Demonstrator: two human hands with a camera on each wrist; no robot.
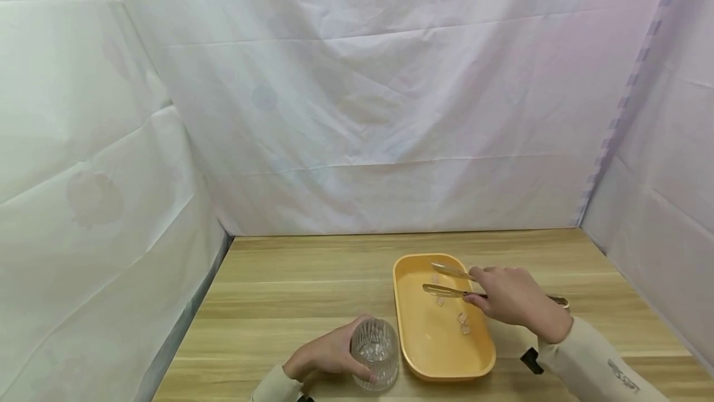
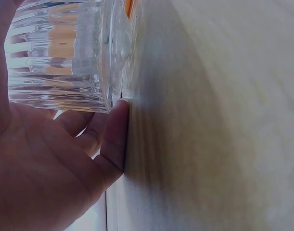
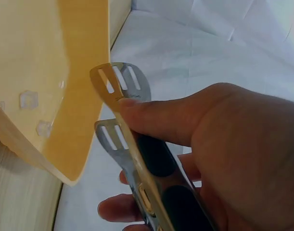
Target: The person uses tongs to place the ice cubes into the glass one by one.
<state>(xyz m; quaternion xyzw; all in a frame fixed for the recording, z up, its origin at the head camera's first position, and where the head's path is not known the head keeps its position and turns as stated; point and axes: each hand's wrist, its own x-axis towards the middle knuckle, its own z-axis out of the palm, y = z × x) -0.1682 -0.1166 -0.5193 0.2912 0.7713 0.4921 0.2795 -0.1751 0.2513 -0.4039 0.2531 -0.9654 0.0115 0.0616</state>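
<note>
My left hand [image 1: 330, 350] grips a clear ribbed glass tumbler [image 1: 377, 355] from its left side, with the thumb along the near side. In the left wrist view the tumbler [image 2: 55, 62] stands close over the wood, and the little finger rests at the table. My right hand [image 1: 514, 298] holds metal tongs [image 1: 453, 292] by their arms, thumb on one and fingers round the other. The slotted tips [image 3: 108, 84] stand apart over the far part of a yellow tray [image 1: 426, 352], with nothing pinched between them. Several small clear cubes [image 1: 463, 318] lie in the tray.
The tray sits just right of the tumbler on a wood-grain table [image 1: 290, 284]. White cloth [image 1: 362, 111] hangs behind the table and along both sides. A black piece [image 1: 532, 360] shows by the right sleeve.
</note>
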